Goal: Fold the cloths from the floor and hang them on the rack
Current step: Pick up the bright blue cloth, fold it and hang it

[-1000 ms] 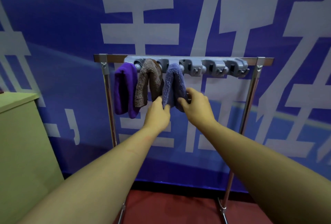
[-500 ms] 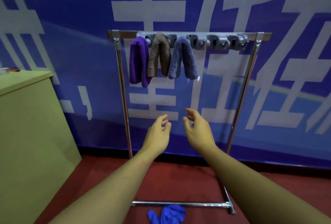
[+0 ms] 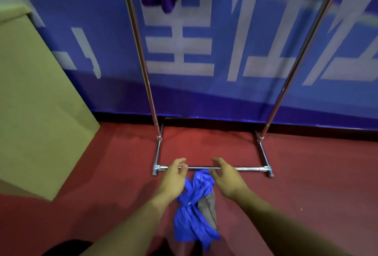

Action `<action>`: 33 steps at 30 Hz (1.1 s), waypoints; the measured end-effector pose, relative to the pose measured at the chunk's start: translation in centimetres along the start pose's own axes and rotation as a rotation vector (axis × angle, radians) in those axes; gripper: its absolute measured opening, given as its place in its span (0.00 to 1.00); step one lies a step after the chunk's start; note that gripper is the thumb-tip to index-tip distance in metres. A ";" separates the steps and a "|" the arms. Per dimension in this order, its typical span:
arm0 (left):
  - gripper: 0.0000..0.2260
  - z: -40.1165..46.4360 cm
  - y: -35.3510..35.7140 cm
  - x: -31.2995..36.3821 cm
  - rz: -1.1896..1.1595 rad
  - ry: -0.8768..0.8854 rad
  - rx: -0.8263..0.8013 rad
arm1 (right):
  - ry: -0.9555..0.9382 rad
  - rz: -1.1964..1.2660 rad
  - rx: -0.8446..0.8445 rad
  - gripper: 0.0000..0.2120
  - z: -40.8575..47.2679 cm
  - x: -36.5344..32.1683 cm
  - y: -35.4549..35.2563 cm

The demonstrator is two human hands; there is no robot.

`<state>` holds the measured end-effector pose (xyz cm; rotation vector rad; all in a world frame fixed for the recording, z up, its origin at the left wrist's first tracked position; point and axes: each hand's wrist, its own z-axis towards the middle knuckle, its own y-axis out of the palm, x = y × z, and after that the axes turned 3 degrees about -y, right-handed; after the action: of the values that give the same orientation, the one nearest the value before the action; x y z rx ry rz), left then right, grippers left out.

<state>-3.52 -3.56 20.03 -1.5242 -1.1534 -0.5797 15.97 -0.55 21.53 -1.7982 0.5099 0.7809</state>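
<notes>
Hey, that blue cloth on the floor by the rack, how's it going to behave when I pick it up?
The blue cloth lies crumpled and twisted in loose folds, so it will probably go floppy and drape from wherever you hold it. It looks thin, so likely light. It overlaps a grey cloth, which might drag along. Both hands, left and right, hover above it holding nothing.

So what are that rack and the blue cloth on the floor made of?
The rack looks like polished metal tubing, probably chrome or steel: its bars are thin, silvery and catch bright highlights. The blue cloth looks like a soft, thin fabric with a slight sheen, perhaps microfibre: it lies crumpled in loose folds. The exact fibre cannot be told.
</notes>
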 end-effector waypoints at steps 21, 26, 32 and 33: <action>0.25 12.6 14.7 -20.3 0.211 -0.375 -0.179 | 0.368 -0.013 -0.219 0.14 6.5 19.1 17.1; 0.23 13.8 16.6 -20.6 0.478 -0.304 -0.188 | 0.482 0.236 -0.089 0.13 6.8 19.8 19.0; 0.11 12.8 16.6 -19.3 0.180 -0.415 -0.170 | 0.563 0.545 -0.042 0.05 6.4 18.7 18.2; 0.07 12.6 16.2 -18.6 0.119 -0.430 -0.177 | 0.602 0.665 -0.030 0.05 6.3 18.3 17.8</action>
<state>0.58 2.41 -6.64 -1.9177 -1.3465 -0.2836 15.13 -0.36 -4.74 -1.8929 1.5508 0.6611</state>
